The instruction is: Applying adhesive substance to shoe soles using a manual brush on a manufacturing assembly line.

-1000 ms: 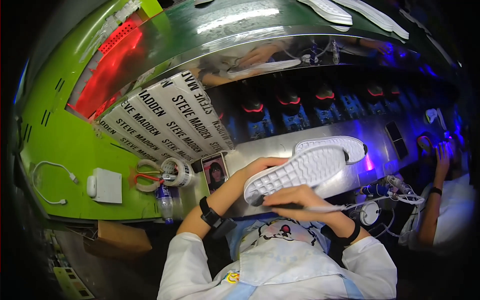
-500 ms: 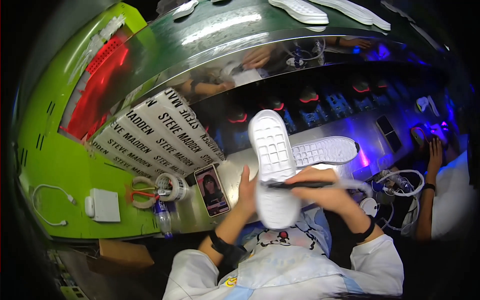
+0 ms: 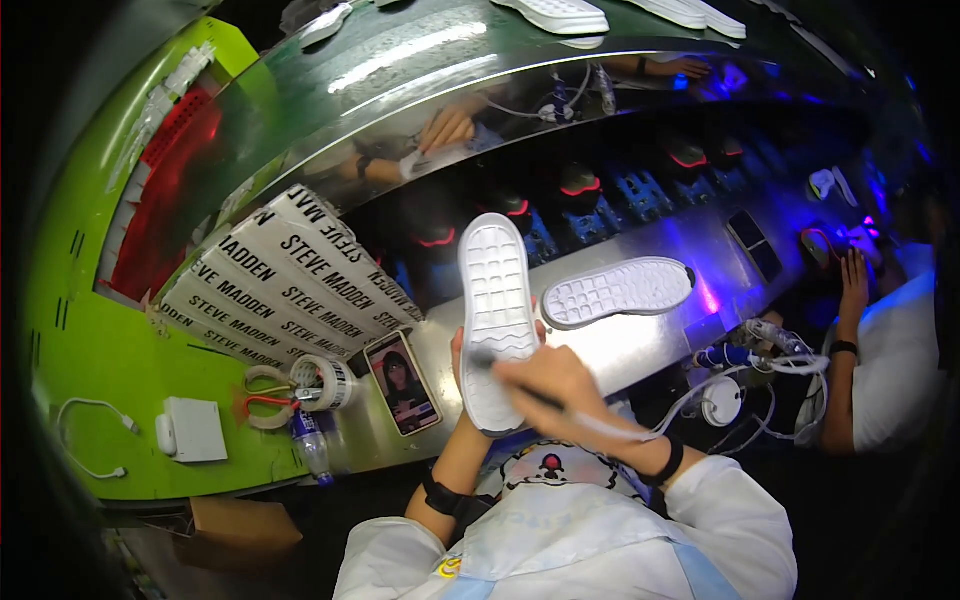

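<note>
1. The person's right hand point(image 3: 560, 385) grips a dark-handled tool point(image 3: 540, 397), its blurred tip over the lower half of a white shoe sole point(image 3: 497, 290); contact cannot be told.
2. The left hand point(image 3: 458, 358), mostly hidden, holds that sole from behind, tread facing the person.
3. Beside it, a second sole point(image 3: 620, 290) lies on the metal bench point(image 3: 590, 352).
4. Farthest, more white soles point(image 3: 555, 13) lie on a green surface point(image 3: 420, 60).

- Lime-grn tabletop point(image 3: 110, 350), L side
- Shiny steel bench point(image 3: 620, 350), mid
- Dk-grn raised surface point(image 3: 260, 110) behind, w/ white glare
- Blue lt point(image 3: 730, 290) on bench's R end
- V. dark below, from where I stand
</note>
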A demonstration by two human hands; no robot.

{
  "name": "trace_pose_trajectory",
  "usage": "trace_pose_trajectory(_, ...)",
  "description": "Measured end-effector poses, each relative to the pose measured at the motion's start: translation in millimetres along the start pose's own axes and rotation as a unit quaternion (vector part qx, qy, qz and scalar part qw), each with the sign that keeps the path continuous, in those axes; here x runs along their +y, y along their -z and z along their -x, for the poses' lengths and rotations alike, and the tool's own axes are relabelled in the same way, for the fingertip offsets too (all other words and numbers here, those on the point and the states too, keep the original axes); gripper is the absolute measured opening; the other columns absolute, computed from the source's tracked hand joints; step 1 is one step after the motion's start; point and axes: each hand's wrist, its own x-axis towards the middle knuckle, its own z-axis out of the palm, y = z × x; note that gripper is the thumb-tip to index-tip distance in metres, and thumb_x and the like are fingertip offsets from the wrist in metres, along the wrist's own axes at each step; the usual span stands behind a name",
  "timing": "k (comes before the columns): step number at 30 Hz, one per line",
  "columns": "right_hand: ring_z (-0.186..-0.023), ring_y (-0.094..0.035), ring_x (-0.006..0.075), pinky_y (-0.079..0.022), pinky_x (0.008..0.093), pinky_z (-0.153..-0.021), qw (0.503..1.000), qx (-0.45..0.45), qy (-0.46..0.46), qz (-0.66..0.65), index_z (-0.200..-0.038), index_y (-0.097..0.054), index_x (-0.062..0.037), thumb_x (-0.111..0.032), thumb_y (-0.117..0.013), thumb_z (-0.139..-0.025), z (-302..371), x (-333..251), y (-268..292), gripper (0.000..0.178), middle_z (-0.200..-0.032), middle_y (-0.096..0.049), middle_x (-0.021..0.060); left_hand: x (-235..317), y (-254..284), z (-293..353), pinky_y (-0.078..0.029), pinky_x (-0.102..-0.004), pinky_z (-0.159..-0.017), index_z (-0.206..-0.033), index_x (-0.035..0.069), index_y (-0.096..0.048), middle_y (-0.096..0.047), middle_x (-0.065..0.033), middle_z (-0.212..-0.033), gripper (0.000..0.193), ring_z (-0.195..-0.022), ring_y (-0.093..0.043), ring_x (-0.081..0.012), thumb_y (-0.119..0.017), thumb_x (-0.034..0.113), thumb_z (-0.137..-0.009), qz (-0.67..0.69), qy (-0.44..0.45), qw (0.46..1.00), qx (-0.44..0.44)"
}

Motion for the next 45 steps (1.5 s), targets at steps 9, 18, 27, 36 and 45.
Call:
trace_pose_trajectory(9,-0.084,-0.066,0.0148,-0.051,0.0263,-0.075,0.958,-0.174,-0.049,-0.222,-0.098,-0.068,-0.0019,-0.003,-0.067,-0.079,18.0,-5.1,-1.3,0.020,-0.092,-0.069,0.0097,19.1,-7.4,-11.5,-0.052,-0.0483,-0.084,-0.141,0.000,-0.025,-0.041,-0.0275,-0.132,0.077,-0.103,-0.055,-0.0423,-0.042,0.050,-0.086,0.011,0.088,0.992,-0.086)
trace_pose_trajectory(18,-0.066,-0.062,0.0105,-0.049,0.0230,-0.061,0.864,-0.144,-0.315,-0.366,-0.092,-0.067,0.0028,-0.010,-0.058,-0.088,16.7,-2.1,9.7,0.016,-0.082,-0.067,0.0077,40.4,-8.7,-16.8,-0.048,-0.0531,-0.090,-0.141,-0.004,-0.022,-0.035,-0.0330,-0.135,0.080,-0.112,-0.048,-0.0518,-0.053,0.038,-0.080,0.015,0.219,0.970,-0.102)
trace_pose_trajectory(27,-0.075,-0.063,0.0207,-0.049,0.0275,-0.065,0.962,-0.185,-0.001,-0.201,-0.089,-0.066,0.0017,-0.006,-0.061,-0.081,2.4,3.7,18.6,0.012,-0.092,-0.065,0.0125,33.4,-35.9,-21.3,-0.049,-0.0374,-0.090,-0.126,-0.007,-0.046,-0.057,-0.0250,-0.117,0.063,-0.102,-0.061,-0.0334,-0.047,0.035,-0.080,-0.155,0.294,0.942,0.033)
trace_pose_trajectory(36,-0.078,-0.064,0.0209,-0.050,0.0278,-0.067,0.947,-0.263,-0.041,-0.180,-0.089,-0.066,0.0020,-0.009,-0.062,-0.082,0.4,6.7,32.0,0.013,-0.087,-0.065,0.0124,30.1,-68.6,-21.1,-0.051,-0.0262,-0.071,-0.109,0.000,-0.060,-0.066,-0.0109,-0.098,0.041,-0.077,-0.063,-0.0196,-0.059,0.029,-0.080,-0.285,0.383,0.855,0.202)
trace_pose_trajectory(45,-0.074,-0.065,0.0184,-0.051,0.0271,-0.066,0.960,-0.222,-0.048,-0.162,-0.083,-0.067,0.0022,-0.007,-0.057,-0.085,11.9,33.7,56.6,0.014,-0.086,-0.066,0.0131,40.5,-110.1,-7.1,-0.046,-0.0210,-0.083,-0.118,0.011,-0.057,-0.058,-0.0056,-0.117,0.028,-0.097,-0.058,-0.0117,-0.051,0.011,-0.090,-0.502,0.338,0.784,0.138)
